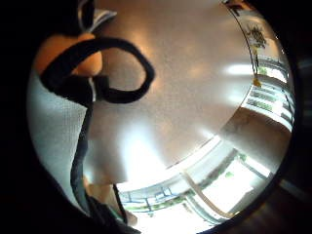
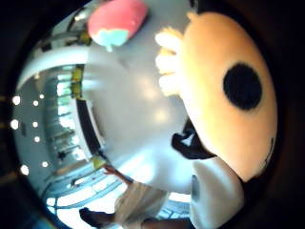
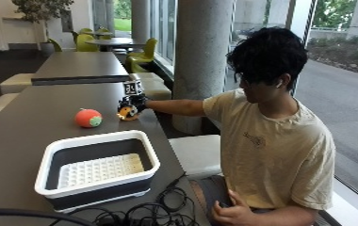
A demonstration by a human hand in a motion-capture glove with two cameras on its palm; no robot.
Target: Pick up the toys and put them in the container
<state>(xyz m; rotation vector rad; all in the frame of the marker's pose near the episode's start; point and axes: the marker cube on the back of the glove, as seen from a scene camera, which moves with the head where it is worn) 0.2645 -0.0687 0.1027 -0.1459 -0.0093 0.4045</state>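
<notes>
In the outside view my gloved right hand (image 3: 135, 100) reaches out over the grey table (image 3: 28, 132) and grips an orange plush toy (image 3: 127, 113) near the table's right edge. The thumb side palm view shows that toy (image 2: 228, 105) very close, with a round black eye. A sliver of the orange plush toy (image 1: 51, 51) also appears in the little finger side palm view. A red ball-like toy (image 3: 88, 118) with a green patch lies on the table just left of the hand, and the red toy (image 2: 116, 21) shows beyond the plush. The container (image 3: 152, 160), white-rimmed with dark walls, stands nearer to the camera, with no toys inside.
Black cables (image 3: 141, 214) lie on the table's near end beside the container. A pale bench seat (image 3: 198, 153) runs along the right edge, where the person sits. A concrete pillar (image 3: 201, 56) stands behind the arm. A second table (image 3: 78, 66) lies further back.
</notes>
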